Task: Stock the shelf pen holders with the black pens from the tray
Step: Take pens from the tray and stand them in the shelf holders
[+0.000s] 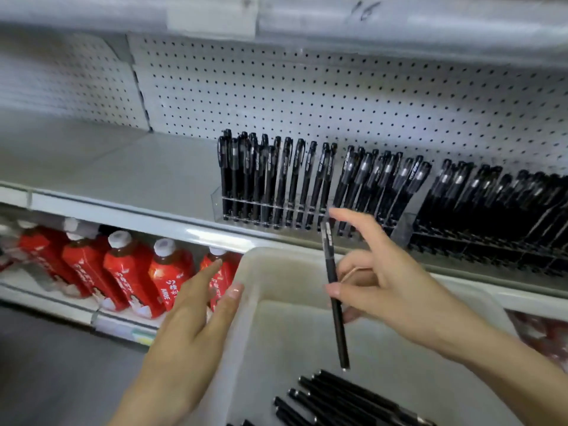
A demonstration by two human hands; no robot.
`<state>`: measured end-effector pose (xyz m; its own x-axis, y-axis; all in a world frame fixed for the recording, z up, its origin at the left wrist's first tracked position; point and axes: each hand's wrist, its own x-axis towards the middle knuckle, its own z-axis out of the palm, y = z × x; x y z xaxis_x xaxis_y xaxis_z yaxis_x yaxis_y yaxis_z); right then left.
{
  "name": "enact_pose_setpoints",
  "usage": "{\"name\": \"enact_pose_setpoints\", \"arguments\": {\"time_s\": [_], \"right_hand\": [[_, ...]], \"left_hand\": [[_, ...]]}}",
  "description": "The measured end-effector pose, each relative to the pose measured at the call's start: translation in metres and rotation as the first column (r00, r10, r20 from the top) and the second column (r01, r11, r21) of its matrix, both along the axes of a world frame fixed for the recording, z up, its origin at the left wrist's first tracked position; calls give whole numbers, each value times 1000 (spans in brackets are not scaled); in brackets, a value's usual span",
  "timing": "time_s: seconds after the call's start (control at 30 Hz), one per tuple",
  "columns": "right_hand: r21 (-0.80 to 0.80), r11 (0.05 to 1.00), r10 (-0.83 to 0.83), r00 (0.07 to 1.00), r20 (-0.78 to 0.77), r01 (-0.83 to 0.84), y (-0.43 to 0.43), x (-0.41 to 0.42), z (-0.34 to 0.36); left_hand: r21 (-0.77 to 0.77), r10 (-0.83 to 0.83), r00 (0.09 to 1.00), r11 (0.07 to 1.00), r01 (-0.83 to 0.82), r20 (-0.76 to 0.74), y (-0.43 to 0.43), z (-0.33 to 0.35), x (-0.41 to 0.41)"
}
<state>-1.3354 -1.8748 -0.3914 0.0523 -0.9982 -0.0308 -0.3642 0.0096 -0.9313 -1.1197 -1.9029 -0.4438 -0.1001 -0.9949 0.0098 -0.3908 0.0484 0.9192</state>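
Observation:
My right hand (pixel 390 284) pinches one black pen (pixel 334 290), held nearly upright with its tip down, above the white tray (pixel 255 272). Several more black pens (pixel 344 401) lie in the tray's near part. My left hand (pixel 196 318) lies flat with straight fingers against the tray's left rim. On the shelf stand clear pen holders: the left one (pixel 276 207) holds several upright black pens with gaps toward its right end, the right one (pixel 491 204) looks packed with pens.
A white pegboard (pixel 307 93) backs the shelf. The shelf surface (pixel 107 161) left of the holders is bare. Red bottles with white caps (pixel 129 272) fill the lower shelf on the left. The upper shelf edge (pixel 276 16) overhangs.

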Motion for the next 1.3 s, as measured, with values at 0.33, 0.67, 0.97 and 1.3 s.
{"name": "enact_pose_setpoints", "arguments": {"time_s": [0.33,0.67,0.97,1.3], "right_hand": [[-522,823,-267,964,-8,224,-75,17,53],[-830,511,-585,797,-146,223,-109,16,19],[-691,696,-573,731,-370,195,-123,16,26],[-690,723,-590,534,-605,17,-118,12,14]], "left_hand": [[-189,69,991,978,-91,-119,-102,19,7],[-178,18,984,983,-51,-179,-130,-4,-3],[-174,-18,986,985,-11,-165,-145,-6,-13],[-211,-27,994,977,4,-103,-149,2,-8]]}}
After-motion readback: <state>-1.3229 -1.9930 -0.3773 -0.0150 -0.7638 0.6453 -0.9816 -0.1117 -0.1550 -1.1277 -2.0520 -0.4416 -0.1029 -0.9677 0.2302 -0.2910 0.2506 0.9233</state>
